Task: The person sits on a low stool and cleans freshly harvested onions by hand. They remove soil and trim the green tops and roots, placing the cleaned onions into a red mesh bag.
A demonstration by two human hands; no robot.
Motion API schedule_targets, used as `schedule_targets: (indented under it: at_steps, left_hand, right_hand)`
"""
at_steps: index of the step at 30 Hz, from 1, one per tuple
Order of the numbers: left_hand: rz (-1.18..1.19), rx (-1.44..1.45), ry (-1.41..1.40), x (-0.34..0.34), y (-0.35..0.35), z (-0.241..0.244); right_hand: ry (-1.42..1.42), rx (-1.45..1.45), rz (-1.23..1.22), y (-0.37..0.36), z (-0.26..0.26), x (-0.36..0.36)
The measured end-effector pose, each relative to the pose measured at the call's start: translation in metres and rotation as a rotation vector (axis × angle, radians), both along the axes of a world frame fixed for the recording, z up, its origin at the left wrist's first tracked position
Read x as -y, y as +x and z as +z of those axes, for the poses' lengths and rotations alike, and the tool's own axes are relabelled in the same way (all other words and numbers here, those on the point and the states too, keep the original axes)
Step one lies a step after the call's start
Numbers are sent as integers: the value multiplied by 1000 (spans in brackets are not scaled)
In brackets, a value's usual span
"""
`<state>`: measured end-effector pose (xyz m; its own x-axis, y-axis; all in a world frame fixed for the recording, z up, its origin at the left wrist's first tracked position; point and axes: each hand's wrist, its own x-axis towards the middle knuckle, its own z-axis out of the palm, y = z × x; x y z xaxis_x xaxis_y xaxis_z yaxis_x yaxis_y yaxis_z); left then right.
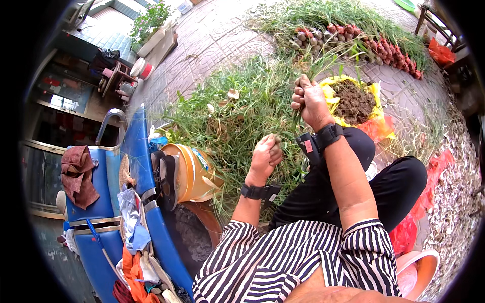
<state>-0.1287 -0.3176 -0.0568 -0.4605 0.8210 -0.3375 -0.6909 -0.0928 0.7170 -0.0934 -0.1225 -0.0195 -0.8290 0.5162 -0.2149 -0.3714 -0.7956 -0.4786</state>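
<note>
A bunch of green grass-like plants [322,67] is gripped in my right hand [311,99], with blades fanning out above the fist and stems hanging below. Lower and to the left, my left hand [267,154] has its fingers curled closed, and I see nothing in it. Both hands are over a large heap of loose green plants [231,110]. Just right of my right hand, a yellow plastic bag [329,92] is folded open around dark brown soil [354,101].
Plant bundles with red plastic-wrapped roots [390,53] lie in a row on the paving [212,34]. An orange bucket [195,172] with dark shoes [168,178] against it stands left, beside blue seats [163,242] holding clothes. Pale chips [454,212] cover the ground at right.
</note>
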Motion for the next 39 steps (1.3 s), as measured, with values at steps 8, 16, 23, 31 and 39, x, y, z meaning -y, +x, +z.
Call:
schedule_targets:
  at_steps: [8,16,23,31,39]
  left_hand:
    - [337,87,-268,53,-8,-55]
    - [322,-99,-582,89,10,-115]
    - [114,-895,-613,40,15,-119]
    - [-55,-1569,-498,-92,-13,-143]
    - [-530,-1680,-1277,-89,-36,-212]
  right_hand:
    - [180,1,-137,15,35,-6]
    - [573,-21,-150,90,91,-68]
    - [526,-134,-39,159,97,-120]
    - [208,17,-254,200,35,-117]
    - [167,36,-343,224,45,-119]
